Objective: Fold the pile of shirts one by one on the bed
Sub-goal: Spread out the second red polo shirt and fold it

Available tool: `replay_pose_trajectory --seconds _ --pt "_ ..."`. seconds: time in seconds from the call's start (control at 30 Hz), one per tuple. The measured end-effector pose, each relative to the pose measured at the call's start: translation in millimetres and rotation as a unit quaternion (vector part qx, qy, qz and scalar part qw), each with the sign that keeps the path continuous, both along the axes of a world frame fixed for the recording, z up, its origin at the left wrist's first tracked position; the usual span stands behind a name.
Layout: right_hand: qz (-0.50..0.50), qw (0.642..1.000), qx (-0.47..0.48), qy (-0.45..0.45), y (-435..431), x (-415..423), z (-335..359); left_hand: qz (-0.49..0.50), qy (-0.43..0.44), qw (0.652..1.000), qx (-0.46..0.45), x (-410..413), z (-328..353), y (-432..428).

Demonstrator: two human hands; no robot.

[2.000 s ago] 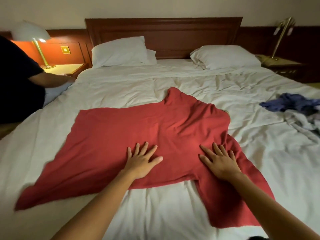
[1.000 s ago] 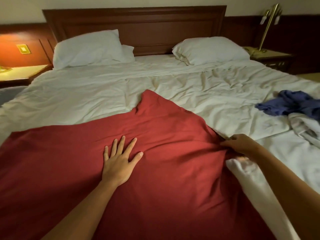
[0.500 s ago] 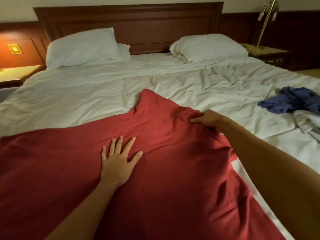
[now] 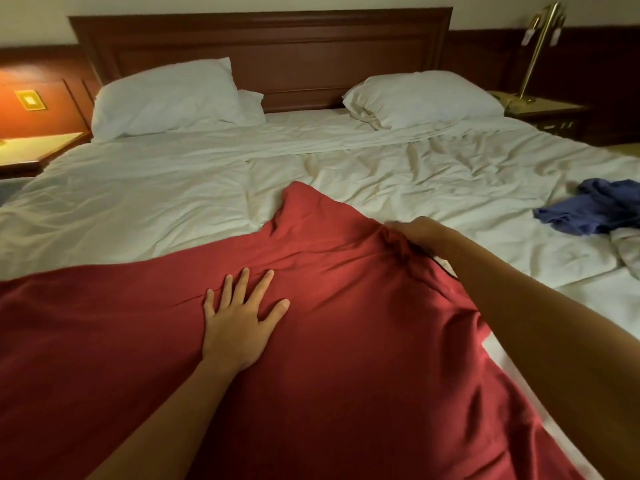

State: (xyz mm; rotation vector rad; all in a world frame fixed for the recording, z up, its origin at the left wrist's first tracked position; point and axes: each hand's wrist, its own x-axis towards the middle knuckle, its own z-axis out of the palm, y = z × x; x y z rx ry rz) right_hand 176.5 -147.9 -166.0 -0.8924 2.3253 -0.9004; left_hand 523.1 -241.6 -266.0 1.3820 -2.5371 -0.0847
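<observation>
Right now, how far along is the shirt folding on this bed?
Early. Done: no folded shirt shows anywhere on the bed. In hand: the red shirt lies spread out, the left hand pressing flat on its middle while the right hand grips a bunched edge on its far right, seemingly starting a fold. Left: a crumpled blue shirt and a pale garment beside it.

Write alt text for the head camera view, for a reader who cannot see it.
A person's left hand presses flat on a red shirt spread on a white bed, while the right hand grips the shirt's bunched far edge. Crumpled blue clothes lie farther right.
</observation>
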Motion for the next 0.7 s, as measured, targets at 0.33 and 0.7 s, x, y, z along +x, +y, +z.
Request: replay_pose_trajectory --seconds 0.33,0.7 --pt "-0.109 0.924 -0.203 0.307 -18 0 -16 -0.004 0.021 1.000 -0.003 -9 -1 -20" --pt "-0.019 0.990 -0.019 0.139 57 -15 -40 0.002 0.001 1.000 0.014 -17 2 -37"
